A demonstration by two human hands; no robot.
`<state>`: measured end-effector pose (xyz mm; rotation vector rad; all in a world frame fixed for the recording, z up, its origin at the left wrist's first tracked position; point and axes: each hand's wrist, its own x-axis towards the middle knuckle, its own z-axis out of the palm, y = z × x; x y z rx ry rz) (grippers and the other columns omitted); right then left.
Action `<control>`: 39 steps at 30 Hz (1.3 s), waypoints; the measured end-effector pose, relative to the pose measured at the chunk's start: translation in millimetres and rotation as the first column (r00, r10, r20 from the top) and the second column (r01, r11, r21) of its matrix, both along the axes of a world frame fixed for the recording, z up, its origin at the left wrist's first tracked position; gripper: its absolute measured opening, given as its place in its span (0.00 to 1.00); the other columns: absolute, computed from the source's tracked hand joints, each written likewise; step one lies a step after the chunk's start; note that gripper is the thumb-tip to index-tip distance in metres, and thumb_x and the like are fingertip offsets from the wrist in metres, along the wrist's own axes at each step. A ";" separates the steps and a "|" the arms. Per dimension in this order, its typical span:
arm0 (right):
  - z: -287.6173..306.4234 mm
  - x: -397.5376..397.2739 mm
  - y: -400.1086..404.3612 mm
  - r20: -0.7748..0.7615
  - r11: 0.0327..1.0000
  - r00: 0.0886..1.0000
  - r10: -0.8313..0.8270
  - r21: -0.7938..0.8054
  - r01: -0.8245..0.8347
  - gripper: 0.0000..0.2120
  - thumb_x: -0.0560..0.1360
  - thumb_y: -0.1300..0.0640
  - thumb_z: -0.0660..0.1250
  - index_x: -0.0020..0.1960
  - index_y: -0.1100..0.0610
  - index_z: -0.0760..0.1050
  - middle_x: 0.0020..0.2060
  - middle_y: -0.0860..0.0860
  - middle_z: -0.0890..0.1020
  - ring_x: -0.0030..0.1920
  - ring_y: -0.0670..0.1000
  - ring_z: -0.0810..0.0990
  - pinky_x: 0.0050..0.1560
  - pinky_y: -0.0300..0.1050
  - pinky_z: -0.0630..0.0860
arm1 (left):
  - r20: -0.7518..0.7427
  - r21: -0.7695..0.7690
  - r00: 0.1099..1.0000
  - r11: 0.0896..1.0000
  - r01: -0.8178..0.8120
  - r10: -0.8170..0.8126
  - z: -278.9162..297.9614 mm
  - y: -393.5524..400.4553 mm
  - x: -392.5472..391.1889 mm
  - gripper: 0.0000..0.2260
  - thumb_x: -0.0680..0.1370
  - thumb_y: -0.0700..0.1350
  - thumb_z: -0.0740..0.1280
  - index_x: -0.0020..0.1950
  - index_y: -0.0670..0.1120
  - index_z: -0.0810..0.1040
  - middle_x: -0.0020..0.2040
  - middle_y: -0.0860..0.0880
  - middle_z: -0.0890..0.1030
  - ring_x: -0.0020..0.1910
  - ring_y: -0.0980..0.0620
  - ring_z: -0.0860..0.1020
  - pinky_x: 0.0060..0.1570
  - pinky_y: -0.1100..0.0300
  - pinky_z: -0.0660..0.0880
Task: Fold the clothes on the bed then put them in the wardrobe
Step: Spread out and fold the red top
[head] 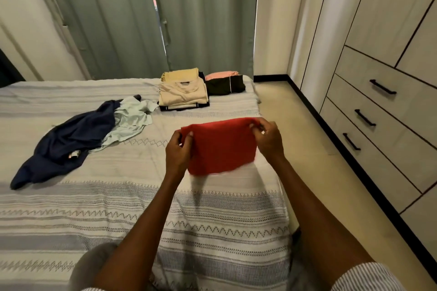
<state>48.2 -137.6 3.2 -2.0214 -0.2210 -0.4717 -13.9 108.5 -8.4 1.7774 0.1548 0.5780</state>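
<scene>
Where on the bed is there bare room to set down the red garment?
Bare bedspread lies below the red garment, which the left hand and right hand pinch. Another free strip runs between the navy garment and the near edge. The far right corner is crowded by the cream stack and the black-and-pink stack.

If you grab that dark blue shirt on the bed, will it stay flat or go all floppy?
Probably floppy: the dark blue shirt lies crumpled in soft folds on the bed. It likely drags the light blue garment that overlaps it. It looks light, being thin cloth.
</scene>
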 end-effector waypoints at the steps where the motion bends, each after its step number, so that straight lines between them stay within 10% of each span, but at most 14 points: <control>1: 4.9 -0.1 -0.4 0.002 0.999 1.000 0.000 0.036 0.000 0.14 0.77 0.54 0.63 0.58 0.58 0.81 0.47 0.56 0.82 0.49 0.55 0.79 0.52 0.55 0.78 | 0.005 0.020 1.000 1.000 -0.006 0.006 5.6 1.5 0.7 0.09 0.81 0.50 0.65 0.55 0.46 0.79 0.45 0.51 0.82 0.43 0.57 0.78 0.41 0.60 0.74; 8: 54.4 -7.8 0.2 -0.119 0.963 0.986 0.121 0.256 -0.087 0.11 0.73 0.58 0.66 0.52 0.58 0.83 0.44 0.52 0.85 0.45 0.53 0.82 0.53 0.54 0.78 | 0.003 -0.045 0.998 0.997 0.058 -0.058 63.3 12.2 -11.0 0.14 0.80 0.51 0.68 0.45 0.40 0.78 0.23 0.46 0.73 0.18 0.48 0.71 0.18 0.65 0.64; 15: 18.6 -1.2 1.2 -0.382 0.973 0.923 -0.053 -0.229 -0.039 0.10 0.78 0.51 0.65 0.56 0.50 0.81 0.49 0.53 0.85 0.49 0.58 0.83 0.47 0.47 0.75 | -0.286 -0.222 0.943 0.969 0.108 -0.170 13.6 16.1 13.0 0.14 0.81 0.50 0.65 0.54 0.38 0.78 0.42 0.39 0.83 0.35 0.44 0.81 0.38 0.53 0.80; 20: -14.3 5.1 1.7 -0.426 0.981 0.889 0.168 0.157 -0.110 0.09 0.80 0.64 0.61 0.53 0.59 0.79 0.51 0.59 0.84 0.39 0.55 0.85 0.43 0.48 0.81 | -0.285 -0.304 0.935 0.945 0.119 -0.210 -17.7 16.3 18.4 0.13 0.82 0.48 0.65 0.58 0.40 0.79 0.55 0.42 0.82 0.55 0.45 0.81 0.54 0.57 0.78; 26: -51.7 -19.0 -15.0 -0.509 0.902 0.805 0.303 0.425 -0.071 0.13 0.79 0.57 0.64 0.48 0.68 0.79 0.43 0.60 0.82 0.46 0.56 0.82 0.57 0.57 0.80 | -0.367 -0.060 0.922 0.993 0.106 -0.120 -54.7 22.0 -4.6 0.26 0.77 0.63 0.64 0.45 0.38 0.78 0.42 0.44 0.81 0.45 0.48 0.80 0.53 0.49 0.77; 32: -124.2 -57.8 -16.0 -0.570 0.977 0.811 0.129 -0.069 -0.204 0.14 0.78 0.43 0.66 0.46 0.51 0.85 0.41 0.48 0.87 0.45 0.50 0.85 0.51 0.50 0.78 | -0.539 0.313 0.827 0.874 0.371 -0.158 -105.0 14.7 -42.4 0.08 0.79 0.37 0.64 0.49 0.46 0.80 0.52 0.44 0.82 0.42 0.49 0.81 0.41 0.66 0.77; 39: -126.7 -61.7 1.9 -0.158 0.852 0.987 -0.018 -0.518 -0.068 0.10 0.78 0.53 0.63 0.51 0.54 0.82 0.47 0.51 0.84 0.50 0.56 0.77 0.47 0.50 0.74 | -0.331 0.732 0.941 0.648 0.211 0.068 -94.6 4.9 -43.9 0.09 0.79 0.48 0.65 0.53 0.48 0.83 0.49 0.44 0.84 0.48 0.41 0.78 0.47 0.54 0.71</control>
